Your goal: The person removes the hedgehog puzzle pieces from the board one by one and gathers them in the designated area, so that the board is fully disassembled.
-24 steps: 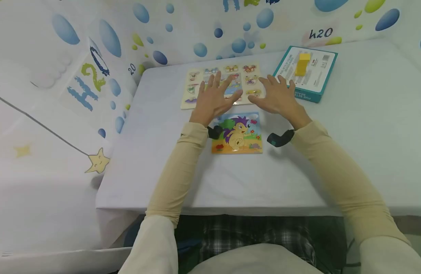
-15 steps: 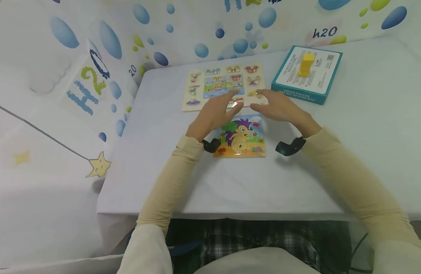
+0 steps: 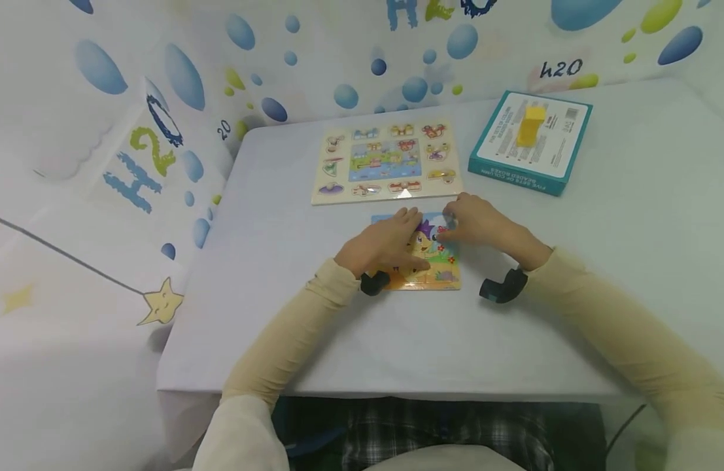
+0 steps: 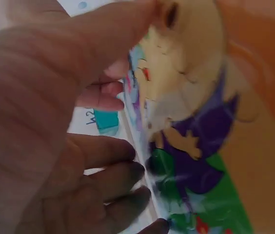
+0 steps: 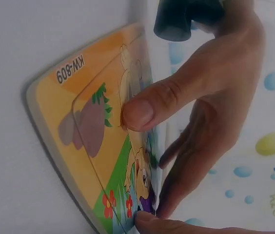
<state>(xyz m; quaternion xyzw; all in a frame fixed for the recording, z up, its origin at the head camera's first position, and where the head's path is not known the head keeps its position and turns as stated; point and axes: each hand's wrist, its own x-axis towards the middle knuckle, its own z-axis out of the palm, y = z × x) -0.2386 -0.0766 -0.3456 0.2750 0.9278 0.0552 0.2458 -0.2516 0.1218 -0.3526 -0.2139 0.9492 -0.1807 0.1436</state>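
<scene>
A hedgehog picture puzzle (image 3: 438, 271) lies on the white table in front of the body. The left hand (image 3: 385, 242) is over its left half in the head view, thumb on the picture and fingertips at the far edge. In the left wrist view, those fingers (image 4: 120, 168) bend against the edge of the puzzle (image 4: 196, 122). The right hand (image 3: 485, 226) holds the far right corner, its thumb (image 5: 149, 222) on the picture in the right wrist view. Its other fingertips are partly hidden. The puzzle's printed corner (image 5: 54, 97) shows KW-809.
Just beyond lies a cream knob puzzle board (image 3: 341, 176) with several picture pieces. At the back right, a teal-edged box (image 3: 517, 171) carries a yellow block (image 3: 529, 127). A bubble-patterned cloth (image 3: 338, 59) hangs behind the table.
Both hands have come down and back from above the cream board onto the hedgehog puzzle. The cream board is now uncovered in the head view, and the view has tilted slightly upward.
</scene>
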